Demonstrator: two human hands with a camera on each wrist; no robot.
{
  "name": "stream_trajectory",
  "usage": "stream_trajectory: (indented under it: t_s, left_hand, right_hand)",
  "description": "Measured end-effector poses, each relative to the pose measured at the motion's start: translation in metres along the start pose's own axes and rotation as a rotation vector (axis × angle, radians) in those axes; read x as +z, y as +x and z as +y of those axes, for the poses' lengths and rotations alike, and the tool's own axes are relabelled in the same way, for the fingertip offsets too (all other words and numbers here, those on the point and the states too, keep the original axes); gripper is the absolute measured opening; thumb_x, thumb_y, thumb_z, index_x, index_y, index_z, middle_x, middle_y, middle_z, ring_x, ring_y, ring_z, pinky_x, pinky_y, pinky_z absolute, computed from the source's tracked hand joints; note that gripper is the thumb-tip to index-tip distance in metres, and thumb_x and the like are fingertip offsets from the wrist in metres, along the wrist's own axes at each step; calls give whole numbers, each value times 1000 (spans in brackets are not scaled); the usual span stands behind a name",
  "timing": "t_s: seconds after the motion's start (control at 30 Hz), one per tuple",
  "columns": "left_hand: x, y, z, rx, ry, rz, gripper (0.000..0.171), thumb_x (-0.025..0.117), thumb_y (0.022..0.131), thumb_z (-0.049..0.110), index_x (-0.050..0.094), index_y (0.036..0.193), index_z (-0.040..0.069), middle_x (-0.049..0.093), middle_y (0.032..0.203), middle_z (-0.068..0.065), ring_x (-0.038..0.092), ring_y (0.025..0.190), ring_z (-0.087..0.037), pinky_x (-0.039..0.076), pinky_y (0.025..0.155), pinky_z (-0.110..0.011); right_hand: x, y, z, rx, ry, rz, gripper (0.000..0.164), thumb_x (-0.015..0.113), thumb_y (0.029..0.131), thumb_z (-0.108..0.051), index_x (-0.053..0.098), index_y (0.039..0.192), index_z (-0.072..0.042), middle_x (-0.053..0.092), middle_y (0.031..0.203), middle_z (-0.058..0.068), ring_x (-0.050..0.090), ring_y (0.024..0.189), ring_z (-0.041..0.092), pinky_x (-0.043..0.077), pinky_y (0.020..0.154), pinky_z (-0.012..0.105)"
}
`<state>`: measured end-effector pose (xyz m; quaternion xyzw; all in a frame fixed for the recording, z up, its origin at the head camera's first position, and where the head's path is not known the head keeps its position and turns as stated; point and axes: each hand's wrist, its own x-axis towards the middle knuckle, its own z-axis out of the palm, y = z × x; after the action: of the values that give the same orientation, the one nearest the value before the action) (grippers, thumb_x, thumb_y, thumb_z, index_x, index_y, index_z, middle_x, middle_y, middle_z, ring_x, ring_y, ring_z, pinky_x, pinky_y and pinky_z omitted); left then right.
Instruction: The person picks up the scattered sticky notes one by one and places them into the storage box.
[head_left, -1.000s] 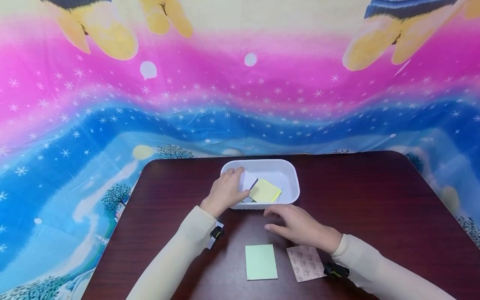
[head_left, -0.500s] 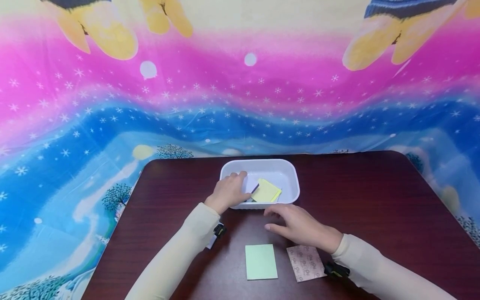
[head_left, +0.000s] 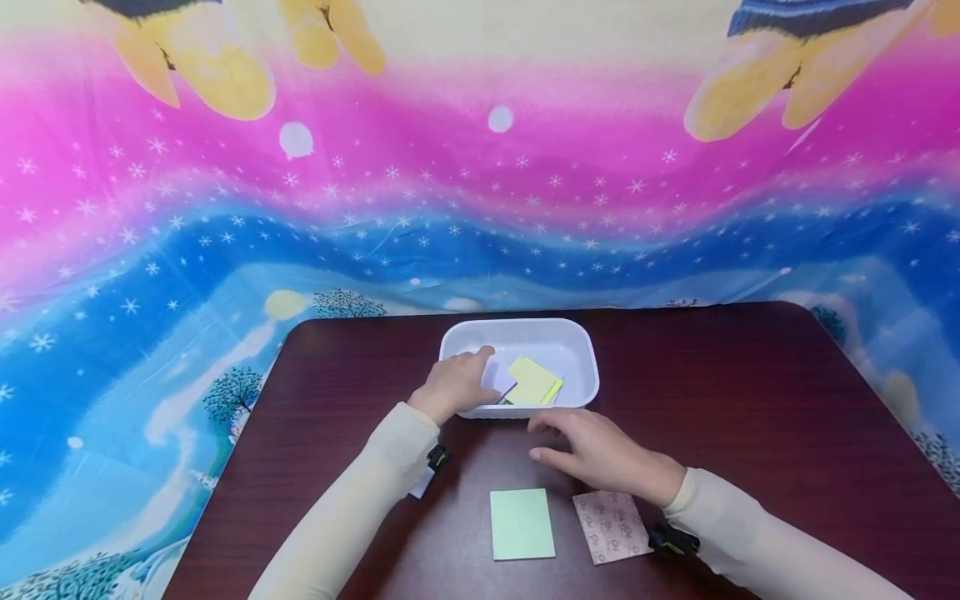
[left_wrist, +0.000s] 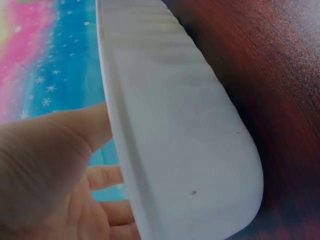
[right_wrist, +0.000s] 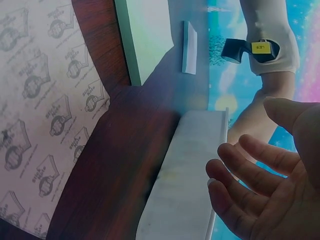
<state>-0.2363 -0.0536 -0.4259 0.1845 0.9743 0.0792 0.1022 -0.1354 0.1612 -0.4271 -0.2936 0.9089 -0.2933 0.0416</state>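
Observation:
My left hand (head_left: 455, 385) reaches over the left end of a white plastic tray (head_left: 579, 362). Its thumb and fingers are spread around a lavender sticky note pad (head_left: 498, 379) inside; the left wrist view shows the tray wall hiding the fingertips. Next to that pad lie yellow sticky notes (head_left: 531, 381). My right hand (head_left: 596, 450) hovers in front of the tray with loosely bent fingers, holding nothing. Below it are a light green sticky note pad (head_left: 522, 525) and a pinkish pad with a printed backing (head_left: 612, 527).
Another pale pad (head_left: 422, 483) lies on the table, partly hidden by the left forearm. The dark red wooden table (head_left: 735, 400) extends to both sides. A patterned cloth (head_left: 480, 183) hangs behind its far edge.
The lavender pad has gone lower and flatter in the tray. My left hand has shifted slightly, its thumb and fingers now apart. The right hand stays still.

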Motion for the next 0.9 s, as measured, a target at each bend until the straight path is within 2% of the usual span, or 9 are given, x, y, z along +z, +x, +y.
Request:
stream_trajectory:
  t_s: [0.2, 0.4, 0.67, 0.9]
  left_hand:
    - [-5, -4, 1, 3, 3, 46, 67, 58, 85, 50, 44, 141, 15, 59, 123, -7, 57, 105, -21, 46, 87, -43]
    - [-8, -7, 2, 7, 26, 100, 65, 57, 86, 51, 46, 139, 16, 60, 122, -6, 58, 104, -21, 47, 86, -42]
    - [-13, -13, 5, 63, 34, 195, 55, 56, 87, 44, 53, 133, 14, 64, 115, -6, 61, 98, -20, 50, 80, -40]
    - [-16, -21, 9, 82, 20, 239, 53, 56, 88, 44, 54, 131, 14, 65, 115, -4, 62, 94, -17, 51, 77, -38]
  right_hand:
    - [0, 0, 0, 1, -7, 5, 34, 58, 88, -43, 64, 110, -17, 66, 103, -3, 62, 93, 12, 50, 78, 33]
    - [1, 1, -1, -2, -9, 10, 33, 60, 88, -40, 65, 109, -16, 66, 102, -2, 62, 92, 12, 50, 78, 33]
    - [0, 1, -1, 14, -7, 6, 32, 59, 88, -42, 65, 109, -18, 66, 102, -4, 61, 92, 11, 50, 78, 33]
    - [-2, 1, -1, 37, -3, 8, 30, 60, 87, -41, 64, 108, -19, 66, 100, -5, 61, 90, 11, 49, 77, 32]
